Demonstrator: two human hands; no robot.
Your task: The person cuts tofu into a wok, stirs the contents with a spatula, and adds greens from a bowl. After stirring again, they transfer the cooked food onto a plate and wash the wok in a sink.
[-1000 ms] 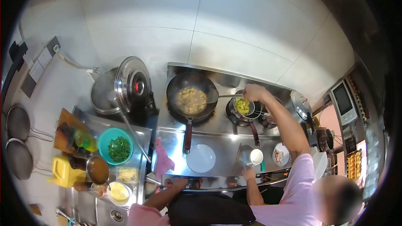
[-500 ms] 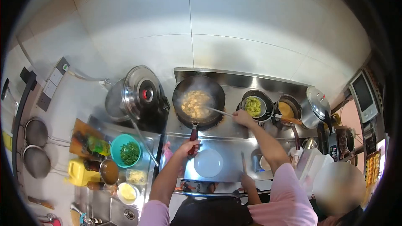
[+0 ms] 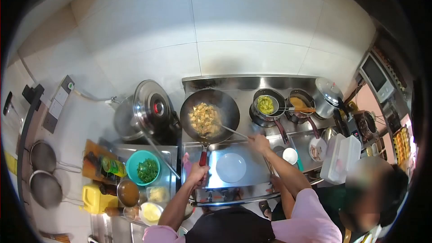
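Observation:
My left hand (image 3: pixel 198 174) is wrapped round the red handle (image 3: pixel 203 158) of a dark wok (image 3: pixel 229 108) on the stove. Pale and browned diced food (image 3: pixel 203 118) lies in the wok. Closed on a long-handled metal cooking utensil (image 3: pixel 234 131), my right hand (image 3: pixel 258 144) is to the right of the wok. The utensil's far end reaches into the wok, and its head is hard to make out among the food. A round white plate (image 3: pixel 231 168) sits on the steel counter between my forearms.
Right of the wok, a strainer of green vegetables (image 3: pixel 265 104) rests over a pan, beside a saucepan of brownish liquid (image 3: pixel 298 102). A co-worker's hand (image 3: pixel 275 181) is below my right forearm. Leftward stand a large lidded pot (image 3: pixel 150 103) and a teal bowl of chopped greens (image 3: pixel 132 164).
The view has shifted. The food in the wok looks rearranged, and my right hand still holds the utensil. The co-worker's head has come further into view at the lower right.

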